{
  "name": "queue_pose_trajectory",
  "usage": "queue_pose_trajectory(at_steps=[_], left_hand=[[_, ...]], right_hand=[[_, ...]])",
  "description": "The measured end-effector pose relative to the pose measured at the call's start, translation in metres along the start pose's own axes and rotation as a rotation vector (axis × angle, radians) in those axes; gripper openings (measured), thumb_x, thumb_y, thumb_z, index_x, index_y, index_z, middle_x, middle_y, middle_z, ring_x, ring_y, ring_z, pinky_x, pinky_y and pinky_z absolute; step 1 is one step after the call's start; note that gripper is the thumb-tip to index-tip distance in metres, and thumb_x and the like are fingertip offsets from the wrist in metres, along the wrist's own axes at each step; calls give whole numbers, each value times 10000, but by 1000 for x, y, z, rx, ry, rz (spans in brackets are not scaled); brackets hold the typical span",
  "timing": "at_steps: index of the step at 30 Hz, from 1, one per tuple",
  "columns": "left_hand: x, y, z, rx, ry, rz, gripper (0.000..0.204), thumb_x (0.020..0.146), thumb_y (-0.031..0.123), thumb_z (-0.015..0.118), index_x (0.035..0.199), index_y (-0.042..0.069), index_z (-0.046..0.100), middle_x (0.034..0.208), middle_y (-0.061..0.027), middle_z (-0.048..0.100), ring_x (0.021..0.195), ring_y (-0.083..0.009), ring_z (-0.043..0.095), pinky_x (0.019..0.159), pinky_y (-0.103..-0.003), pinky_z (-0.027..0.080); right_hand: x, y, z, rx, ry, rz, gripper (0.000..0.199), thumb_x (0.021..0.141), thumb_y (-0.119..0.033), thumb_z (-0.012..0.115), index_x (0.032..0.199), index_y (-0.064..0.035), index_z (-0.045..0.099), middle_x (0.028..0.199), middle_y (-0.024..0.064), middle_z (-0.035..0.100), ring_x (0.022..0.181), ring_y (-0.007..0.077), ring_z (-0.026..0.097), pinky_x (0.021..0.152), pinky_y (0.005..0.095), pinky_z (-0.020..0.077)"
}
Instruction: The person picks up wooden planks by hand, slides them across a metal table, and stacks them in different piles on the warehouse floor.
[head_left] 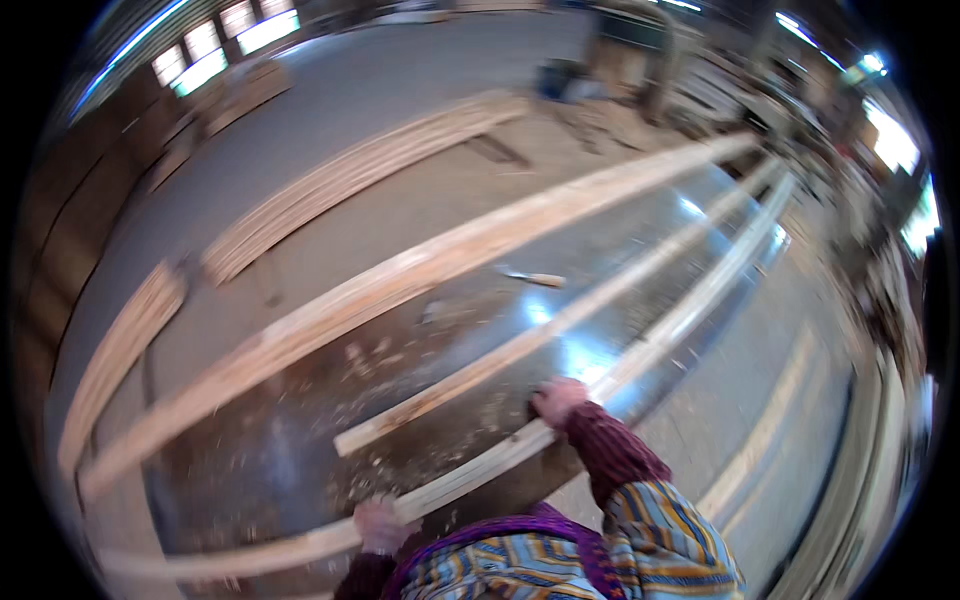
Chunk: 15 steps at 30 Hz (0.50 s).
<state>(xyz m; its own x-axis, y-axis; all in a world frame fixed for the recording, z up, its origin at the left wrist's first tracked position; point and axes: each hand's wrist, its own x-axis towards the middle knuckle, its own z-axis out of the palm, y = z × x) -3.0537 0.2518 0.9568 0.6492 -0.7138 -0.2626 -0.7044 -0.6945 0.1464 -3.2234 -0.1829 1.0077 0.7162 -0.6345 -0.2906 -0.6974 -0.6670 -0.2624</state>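
A long pale wooden board (470,476) lies along the near edge of the dark, shiny worktable (285,465). My right hand (560,402) grips it near the middle, fingers curled over its far side. Farther left, my left hand (380,525) is also on this board with its fingers bent round it, though blurred. Just beyond the hands is a narrower wooden strip (480,367), apart from the board. A small hand tool (540,279) with a wooden handle and a grey blade rests between that strip and a wide plank (400,277) along the table's far side.
Past the table, a stack of long boards (350,178) stretches across the floor, with another bundle (125,350) at the far left. Wood shavings (375,360) litter the tabletop. More timber (850,480) lies on the right. Machinery (630,60) stands at the back.
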Motion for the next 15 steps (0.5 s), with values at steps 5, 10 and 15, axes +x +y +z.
queue_pose_trajectory(at_steps=[5,10,15], left_hand=[[22,12,-19,142,-10,188,788,723,712,762,1243,130,656,1163,-87,666,1101,-286,648,928,-443,481],[6,15,-23,210,-286,23,822,708,687,784,1286,122,637,1191,-87,652,1112,-283,635,938,-433,476],[6,24,-31,109,-121,66,797,738,660,766,1318,132,631,1223,-78,631,1176,-259,597,992,-425,448]], right_hand=[[-8,45,32,-26,113,12,407,973,-426,546,1020,-78,751,1097,200,696,1081,378,654,974,491,509],[2,31,53,-172,-60,-60,336,964,-392,600,1054,-86,707,1133,188,673,1135,375,616,981,478,509],[1,46,36,-167,-112,-6,366,883,-284,743,1200,-119,662,1247,113,633,1199,355,569,1004,449,507]])
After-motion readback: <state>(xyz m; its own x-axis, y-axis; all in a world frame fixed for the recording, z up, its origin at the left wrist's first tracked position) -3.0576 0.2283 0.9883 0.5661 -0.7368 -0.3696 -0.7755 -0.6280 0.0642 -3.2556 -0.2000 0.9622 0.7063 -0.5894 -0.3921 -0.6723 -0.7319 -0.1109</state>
